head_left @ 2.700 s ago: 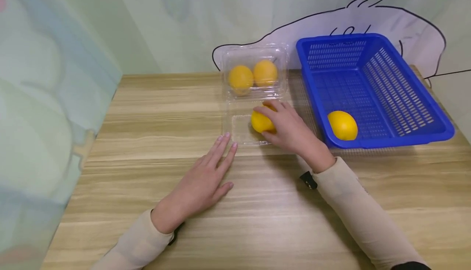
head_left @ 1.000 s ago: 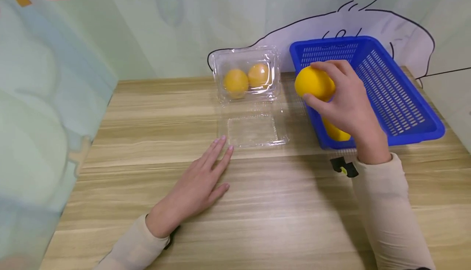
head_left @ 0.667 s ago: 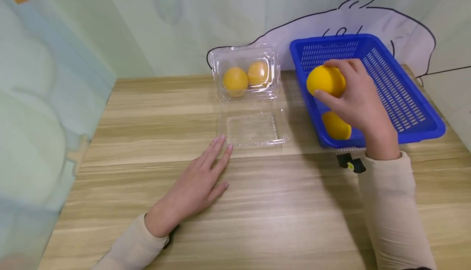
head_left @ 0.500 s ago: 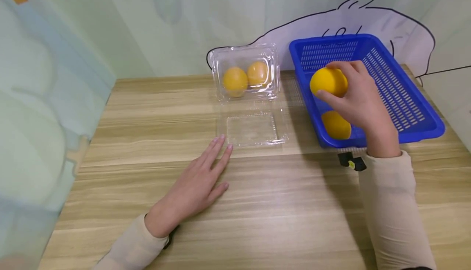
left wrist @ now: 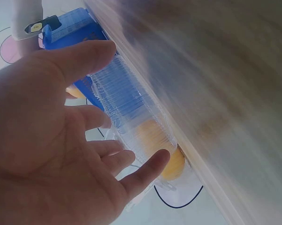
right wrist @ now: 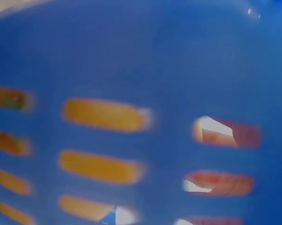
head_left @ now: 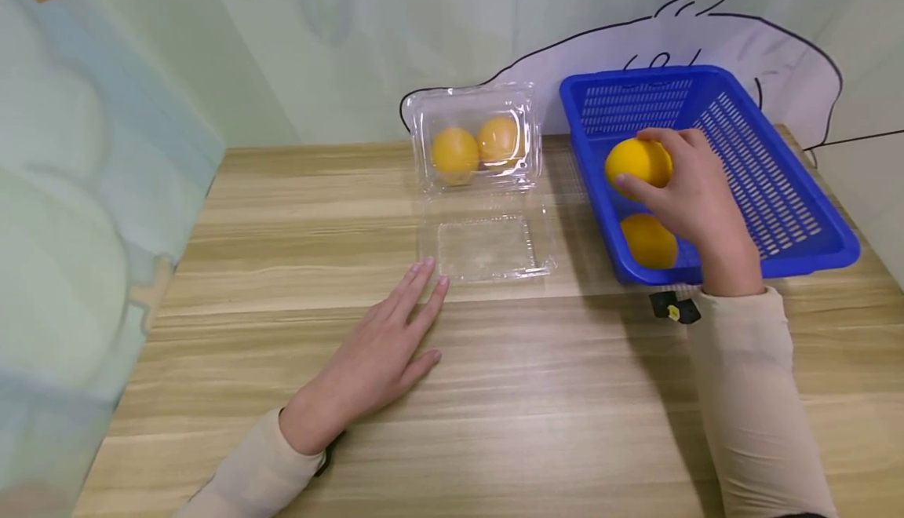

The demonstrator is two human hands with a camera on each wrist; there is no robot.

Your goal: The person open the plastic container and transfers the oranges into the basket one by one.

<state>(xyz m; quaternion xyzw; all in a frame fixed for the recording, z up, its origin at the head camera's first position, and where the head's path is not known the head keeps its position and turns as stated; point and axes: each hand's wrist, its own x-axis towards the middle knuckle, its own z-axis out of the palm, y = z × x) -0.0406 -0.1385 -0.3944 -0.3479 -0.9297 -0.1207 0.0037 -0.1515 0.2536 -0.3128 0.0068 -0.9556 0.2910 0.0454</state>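
Yellow-orange, rounded and smooth-looking, the held fruit [head_left: 632,166] is partly covered by the right hand [head_left: 699,196], which grips it between thumb and fingers over the interior of the blue basket [head_left: 805,266], near a second fruit [head_left: 650,243]. Left hand [head_left: 374,353]: fingers extended, tips at the near corner of the clear container [head_left: 487,247].

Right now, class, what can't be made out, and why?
Head view: right side of held round yellow fruit, behind right hand.
Head view: base of lower round yellow fruit, behind front rim of blue slotted plastic basket.
Head view: beige sleeves, cut by bottom edge.
Right wrist view: most of basket's inside, behind its blurred wall.
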